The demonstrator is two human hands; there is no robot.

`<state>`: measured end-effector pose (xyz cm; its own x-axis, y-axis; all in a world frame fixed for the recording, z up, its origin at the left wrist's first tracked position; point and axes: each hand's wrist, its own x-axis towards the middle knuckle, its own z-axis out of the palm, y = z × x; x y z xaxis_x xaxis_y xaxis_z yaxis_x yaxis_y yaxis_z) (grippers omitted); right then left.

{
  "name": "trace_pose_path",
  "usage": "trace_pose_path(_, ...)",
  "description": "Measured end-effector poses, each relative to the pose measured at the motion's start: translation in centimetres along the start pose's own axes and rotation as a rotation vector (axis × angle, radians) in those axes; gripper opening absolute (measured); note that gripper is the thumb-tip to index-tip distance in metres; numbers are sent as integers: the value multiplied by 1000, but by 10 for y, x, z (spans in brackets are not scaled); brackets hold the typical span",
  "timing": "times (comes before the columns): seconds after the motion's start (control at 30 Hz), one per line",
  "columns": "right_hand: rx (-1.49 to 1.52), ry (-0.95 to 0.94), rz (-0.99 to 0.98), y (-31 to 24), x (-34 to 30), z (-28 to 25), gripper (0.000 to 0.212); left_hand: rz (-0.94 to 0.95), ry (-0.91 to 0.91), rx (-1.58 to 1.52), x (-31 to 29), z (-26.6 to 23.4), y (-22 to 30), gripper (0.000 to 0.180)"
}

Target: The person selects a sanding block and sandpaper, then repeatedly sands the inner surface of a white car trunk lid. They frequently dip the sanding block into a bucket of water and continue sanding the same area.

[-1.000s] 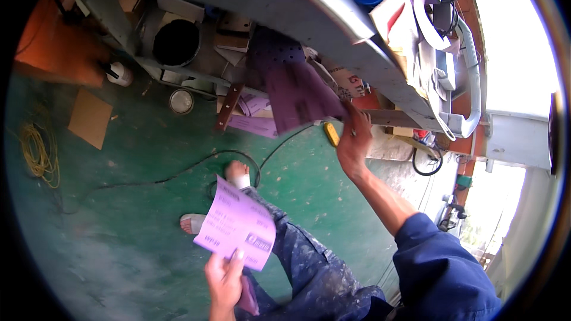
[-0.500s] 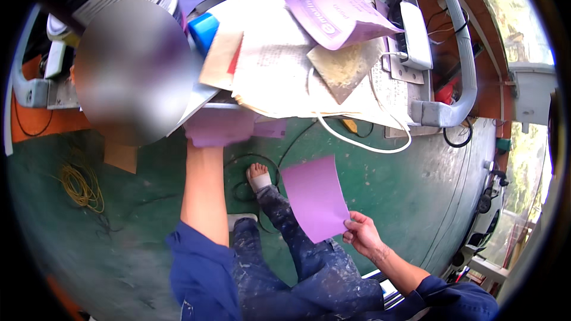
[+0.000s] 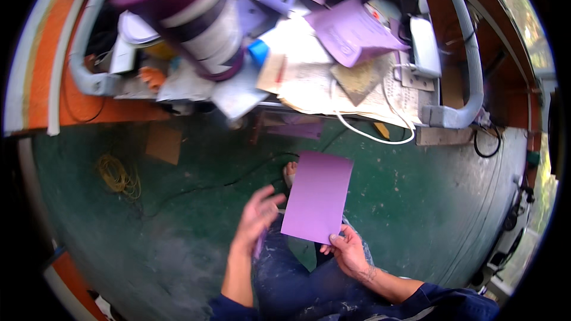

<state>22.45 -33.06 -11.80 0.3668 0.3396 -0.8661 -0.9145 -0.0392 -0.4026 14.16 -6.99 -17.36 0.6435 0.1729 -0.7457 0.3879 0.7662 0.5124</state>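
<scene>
Between the thumb and fingers of my right hand (image 3: 350, 254), a purple sheet of sandpaper (image 3: 318, 196) is pinched by its lower right corner. It stands nearly upright above my lap. My left hand (image 3: 257, 219) hovers just left of the sheet, apart from it, and is smeared by motion. Its fingers look stretched toward the sheet. A narrow purple strip (image 3: 260, 244) shows beside that palm; whether the hand holds it is unclear. On the cart in front lies another, curled purple sheet (image 3: 354, 31) with print, over papers (image 3: 303, 86).
A large purple-lidded container (image 3: 208, 30) stands on the cart's left side. Grey rails (image 3: 467, 77) bound the cart, and a white cable (image 3: 363, 137) droops over its front edge. Coiled yellow cord (image 3: 119, 176) and cardboard (image 3: 163, 144) lie on the green floor.
My left hand has come back from beneath the cart's front edge to beside the sheet. My right hand has shifted slightly left with the sandpaper. The view has turned left.
</scene>
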Motion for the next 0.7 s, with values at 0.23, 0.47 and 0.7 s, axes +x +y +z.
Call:
trace_pose_path(0.23,-367,-373,197,40,-74,98,32,13,351,-273,-220,-5,-67,25)
trace_pose_path(0.47,-582,-707,-59,84,-104,234,41,370,431,-431,-389,-79,-116,21)
trace_pose_path(0.7,-1563,-2037,-1366,272,-220,334,65,797,816,-904,-501,-153,-186,35)
